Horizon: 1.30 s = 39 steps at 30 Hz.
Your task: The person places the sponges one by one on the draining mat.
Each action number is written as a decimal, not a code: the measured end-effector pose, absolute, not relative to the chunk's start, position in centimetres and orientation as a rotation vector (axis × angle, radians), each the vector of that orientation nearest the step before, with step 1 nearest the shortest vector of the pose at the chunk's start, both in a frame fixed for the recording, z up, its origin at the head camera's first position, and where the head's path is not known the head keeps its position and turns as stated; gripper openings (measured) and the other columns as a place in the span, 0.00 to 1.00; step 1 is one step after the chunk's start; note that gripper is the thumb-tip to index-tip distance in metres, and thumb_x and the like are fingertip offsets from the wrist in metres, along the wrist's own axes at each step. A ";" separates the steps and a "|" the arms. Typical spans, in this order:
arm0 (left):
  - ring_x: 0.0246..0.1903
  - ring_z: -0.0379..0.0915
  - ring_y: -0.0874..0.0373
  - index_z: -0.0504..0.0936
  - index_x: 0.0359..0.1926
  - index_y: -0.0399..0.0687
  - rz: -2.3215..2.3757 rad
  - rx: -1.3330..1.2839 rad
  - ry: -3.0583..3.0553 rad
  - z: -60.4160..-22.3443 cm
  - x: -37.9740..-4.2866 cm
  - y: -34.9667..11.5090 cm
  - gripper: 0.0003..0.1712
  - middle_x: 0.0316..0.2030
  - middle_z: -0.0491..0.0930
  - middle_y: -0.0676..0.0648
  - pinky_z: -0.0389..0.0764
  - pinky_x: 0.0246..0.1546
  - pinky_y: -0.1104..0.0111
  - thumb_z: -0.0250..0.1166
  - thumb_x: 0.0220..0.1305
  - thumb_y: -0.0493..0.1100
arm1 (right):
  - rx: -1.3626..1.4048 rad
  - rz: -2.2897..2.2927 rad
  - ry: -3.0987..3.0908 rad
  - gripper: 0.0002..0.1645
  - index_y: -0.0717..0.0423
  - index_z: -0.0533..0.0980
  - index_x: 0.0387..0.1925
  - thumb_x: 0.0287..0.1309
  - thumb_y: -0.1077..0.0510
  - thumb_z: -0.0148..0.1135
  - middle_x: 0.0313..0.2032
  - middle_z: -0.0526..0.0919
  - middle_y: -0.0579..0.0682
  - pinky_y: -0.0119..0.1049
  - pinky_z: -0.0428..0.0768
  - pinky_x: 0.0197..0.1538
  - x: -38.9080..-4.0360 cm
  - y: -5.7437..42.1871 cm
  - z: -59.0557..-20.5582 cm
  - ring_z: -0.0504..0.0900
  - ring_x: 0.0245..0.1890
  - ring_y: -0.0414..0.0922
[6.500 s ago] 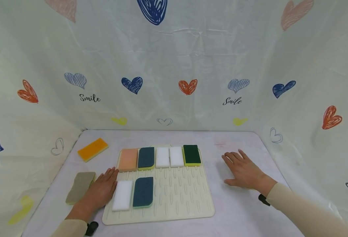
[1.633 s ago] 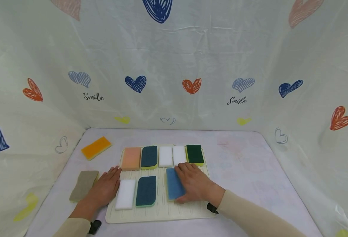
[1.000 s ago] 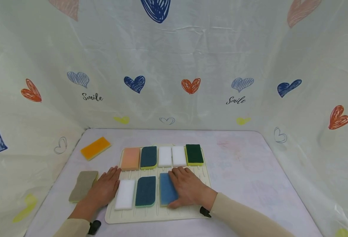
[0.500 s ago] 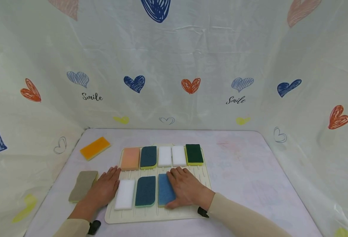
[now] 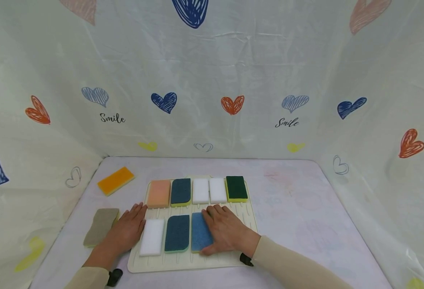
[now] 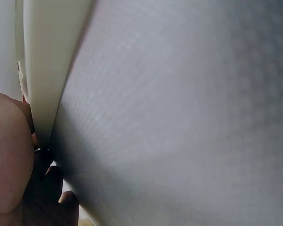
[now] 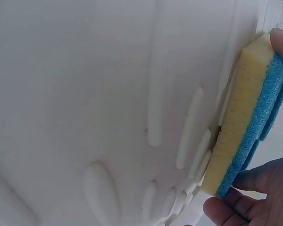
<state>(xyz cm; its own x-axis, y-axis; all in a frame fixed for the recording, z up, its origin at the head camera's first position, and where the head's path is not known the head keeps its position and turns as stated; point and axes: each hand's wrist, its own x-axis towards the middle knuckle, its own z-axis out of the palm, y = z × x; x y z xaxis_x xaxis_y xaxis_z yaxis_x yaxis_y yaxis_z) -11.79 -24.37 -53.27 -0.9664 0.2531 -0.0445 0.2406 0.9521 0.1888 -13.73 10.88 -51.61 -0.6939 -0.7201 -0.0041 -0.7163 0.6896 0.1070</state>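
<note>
My right hand (image 5: 226, 230) pinches a blue-topped scrubbing sponge (image 5: 199, 235) on the cream ribbed mat (image 5: 230, 259). In the right wrist view the thumb and fingertips hold the sponge's two ends, and its yellow foam side (image 7: 236, 117) faces the camera. Close to its left lies a dark teal sponge (image 5: 177, 233), then a white sponge (image 5: 152, 237). My left hand (image 5: 125, 230) rests with fingers extended along the mat's left edge. In the left wrist view part of that hand (image 6: 9, 155) shows beside the mat's rim (image 6: 52, 56).
Across the mat's back row lie a peach sponge (image 5: 159, 194), another teal sponge (image 5: 181, 192), two white sponges (image 5: 200, 191) and a dark green sponge (image 5: 236, 188). Off the mat, an orange sponge (image 5: 116, 180) and a grey-brown sponge (image 5: 101, 226) lie at the left.
My right hand came from the table's right side onto the mat with the blue sponge, then slid it left and slightly nearer, beside the teal sponge. My left hand stays by the mat's edge.
</note>
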 end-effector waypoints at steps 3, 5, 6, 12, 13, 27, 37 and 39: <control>0.75 0.62 0.30 0.67 0.75 0.29 0.284 0.394 3.047 -53.3 -11.7 -24.4 0.32 0.75 0.66 0.28 0.64 0.75 0.38 0.58 0.80 0.43 | 1.206 -0.152 -2.858 0.71 0.54 0.67 0.76 0.47 0.07 0.54 0.65 0.76 0.51 0.43 0.78 0.61 -13.7 10.9 -51.6 0.74 0.62 0.47; 0.75 0.62 0.30 0.67 0.75 0.29 0.292 0.401 3.054 -53.3 -11.7 -24.5 0.31 0.75 0.66 0.27 0.65 0.74 0.38 0.58 0.79 0.43 | 1.202 -0.149 -2.862 0.71 0.54 0.67 0.76 0.47 0.07 0.54 0.65 0.76 0.51 0.43 0.78 0.61 -13.7 10.8 -51.6 0.74 0.62 0.47; 0.74 0.62 0.30 0.67 0.75 0.28 0.294 0.405 3.057 -53.4 -11.7 -24.5 0.31 0.74 0.66 0.27 0.65 0.74 0.38 0.58 0.79 0.43 | 1.200 -0.147 -2.863 0.71 0.54 0.66 0.76 0.47 0.07 0.54 0.65 0.75 0.52 0.43 0.78 0.61 -13.7 10.8 -51.6 0.74 0.62 0.47; 0.74 0.62 0.30 0.67 0.74 0.28 0.292 0.407 3.053 -53.3 -11.7 -24.4 0.31 0.74 0.66 0.27 0.65 0.74 0.38 0.58 0.80 0.43 | 1.182 -0.136 -2.863 0.73 0.53 0.64 0.78 0.47 0.05 0.49 0.71 0.72 0.54 0.46 0.78 0.64 -13.6 11.0 -51.4 0.73 0.68 0.49; 0.74 0.62 0.30 0.67 0.74 0.28 0.292 0.408 3.052 -53.2 -11.7 -24.4 0.31 0.74 0.66 0.27 0.65 0.74 0.38 0.58 0.80 0.43 | 1.178 -0.129 -2.861 0.73 0.53 0.64 0.78 0.47 0.05 0.49 0.72 0.72 0.55 0.47 0.77 0.65 -13.6 11.1 -51.3 0.73 0.69 0.50; 0.74 0.62 0.30 0.67 0.75 0.28 0.271 0.400 3.044 -53.2 -11.7 -24.3 0.31 0.74 0.66 0.27 0.65 0.74 0.37 0.58 0.80 0.43 | 0.995 -0.045 -2.726 0.43 0.58 0.75 0.71 0.75 0.29 0.51 0.67 0.77 0.56 0.51 0.80 0.65 -12.9 17.0 -51.1 0.77 0.67 0.53; 0.74 0.63 0.30 0.68 0.74 0.28 0.227 0.380 3.035 -52.7 -11.8 -24.1 0.31 0.74 0.67 0.27 0.67 0.73 0.37 0.59 0.79 0.43 | 0.867 -0.070 -2.839 0.42 0.64 0.71 0.73 0.74 0.37 0.59 0.70 0.75 0.59 0.53 0.74 0.72 -12.1 22.8 -52.1 0.74 0.70 0.56; 0.74 0.63 0.31 0.67 0.75 0.29 0.213 0.366 3.022 -52.8 -11.9 -24.1 0.32 0.74 0.66 0.27 0.66 0.73 0.37 0.59 0.79 0.43 | 0.845 -0.078 -2.878 0.43 0.65 0.69 0.74 0.74 0.37 0.59 0.72 0.74 0.60 0.54 0.72 0.75 -11.9 23.6 -52.3 0.72 0.73 0.57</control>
<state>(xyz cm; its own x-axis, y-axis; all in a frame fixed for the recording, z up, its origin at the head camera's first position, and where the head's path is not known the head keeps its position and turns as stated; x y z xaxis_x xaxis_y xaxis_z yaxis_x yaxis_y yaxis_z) -11.92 -24.07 -52.75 -0.9673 0.2433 -0.0720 0.2308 0.9616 0.1485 -11.92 23.59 -52.33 -0.8323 -0.5411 0.1204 -0.5338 0.8409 0.0895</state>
